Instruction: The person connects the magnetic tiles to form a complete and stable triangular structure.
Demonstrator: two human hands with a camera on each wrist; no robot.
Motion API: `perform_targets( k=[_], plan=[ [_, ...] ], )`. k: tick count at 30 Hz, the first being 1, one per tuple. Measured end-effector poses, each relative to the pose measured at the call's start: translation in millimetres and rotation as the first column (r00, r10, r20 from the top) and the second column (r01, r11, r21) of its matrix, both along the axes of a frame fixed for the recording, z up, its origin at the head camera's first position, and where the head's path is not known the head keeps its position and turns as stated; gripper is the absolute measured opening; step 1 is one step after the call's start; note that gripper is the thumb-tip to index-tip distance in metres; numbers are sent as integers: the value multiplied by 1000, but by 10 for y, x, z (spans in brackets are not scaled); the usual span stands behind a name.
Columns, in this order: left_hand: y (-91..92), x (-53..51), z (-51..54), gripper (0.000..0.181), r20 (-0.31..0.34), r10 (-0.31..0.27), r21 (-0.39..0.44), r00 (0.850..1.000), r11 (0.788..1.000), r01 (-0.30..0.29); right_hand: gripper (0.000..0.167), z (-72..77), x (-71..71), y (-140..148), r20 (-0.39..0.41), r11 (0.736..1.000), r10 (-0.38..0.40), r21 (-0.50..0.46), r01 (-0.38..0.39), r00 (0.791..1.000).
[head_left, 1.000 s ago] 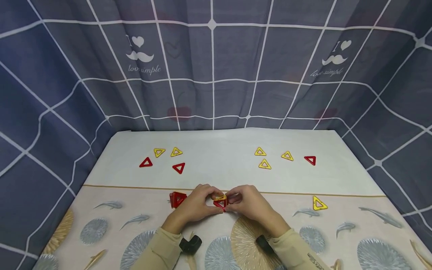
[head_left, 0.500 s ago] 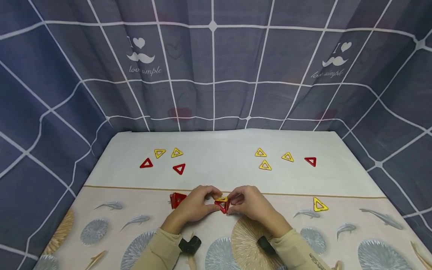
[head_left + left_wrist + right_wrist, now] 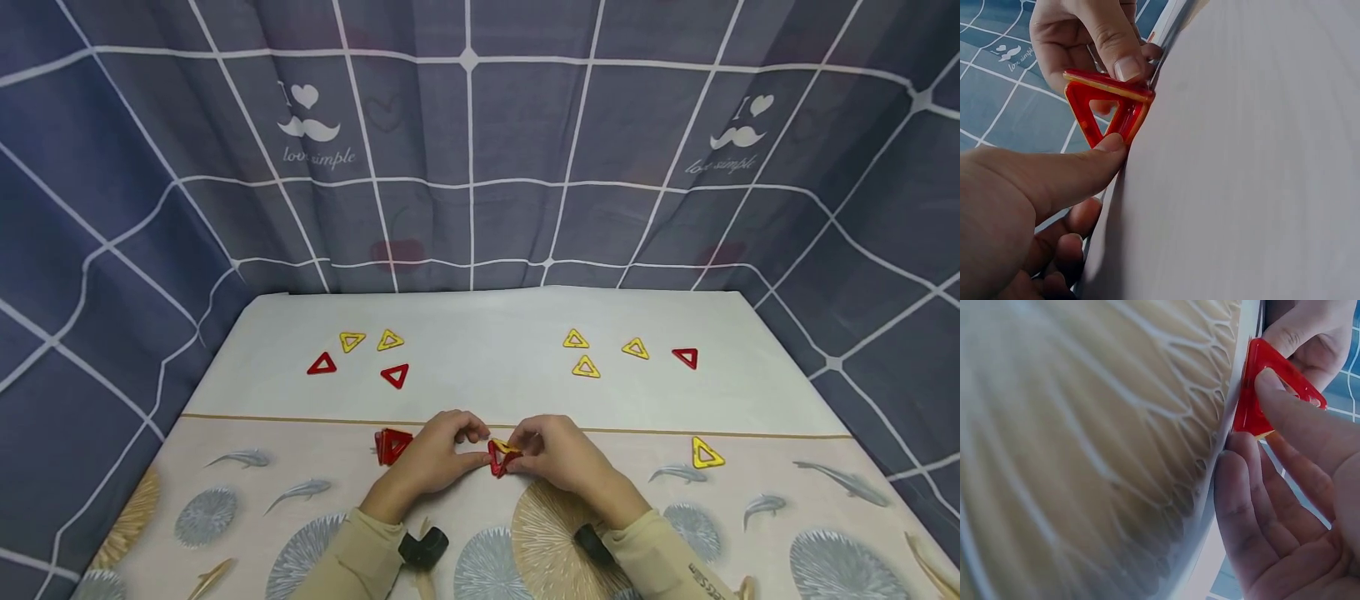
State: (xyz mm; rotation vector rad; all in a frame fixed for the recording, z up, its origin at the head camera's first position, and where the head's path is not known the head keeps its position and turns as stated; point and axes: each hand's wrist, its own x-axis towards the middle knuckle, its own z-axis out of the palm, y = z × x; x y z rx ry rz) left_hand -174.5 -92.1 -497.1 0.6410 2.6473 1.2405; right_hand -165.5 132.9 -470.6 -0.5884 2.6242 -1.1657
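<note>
Near the front middle, red triangle tiles [image 3: 497, 458] and a yellow one [image 3: 505, 447] are joined at angles. My right hand [image 3: 562, 454] pinches them; in the right wrist view its thumb [image 3: 1300, 415] lies on a red face [image 3: 1249, 403]. On the other side is my left hand [image 3: 442, 450], its thumb [image 3: 1079, 175] touching a lower corner of the red piece [image 3: 1082, 119] in the left wrist view. Its other fingers are bent and stand apart from the piece. The joined tiles' far side is hidden.
Overlapping red triangles [image 3: 393, 447] lie beside my left forearm. Loose red [image 3: 322, 364] and yellow [image 3: 390, 340] triangles lie at the back left; several yellow [image 3: 586, 367] and one red [image 3: 686, 357] are back right. Another yellow triangle [image 3: 707, 452] is right of my right hand.
Between my hands the joined tiles have turned and shifted slightly right. My left fingertips have come away from the yellow tile, while its thumb stays against the red one.
</note>
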Motion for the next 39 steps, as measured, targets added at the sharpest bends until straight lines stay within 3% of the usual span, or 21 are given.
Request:
perform_targets(
  k=[6,15,24,29,35,39],
  plan=[
    [2,17,-18,14,-21,17,-32,1000,999,-18,20,0,33,-1,-21,999,24,26,-23,999],
    [-30,24,7,20,15,-42,-35,999,998,43,27,-2,30,-14,-42,999,-14,46,16,999],
    [-18,3,2,20,1,-55,-31,998,998,55,24,6,50,48,30,1000,21,-6,-21,999],
    [-11,-11,4,22,10,-8,-11,1000,1000,8,18,20,80,69,66,996,80,-31,-78,995],
    [0,-8,12,3,-15,18,-23,1000,1000,-19,21,30,109,66,19,993,118,-5,-118,993],
    [4,-3,25,17,-14,-2,-15,1000,1000,2,23,20,139,57,-40,996,90,31,-88,995]
  ],
)
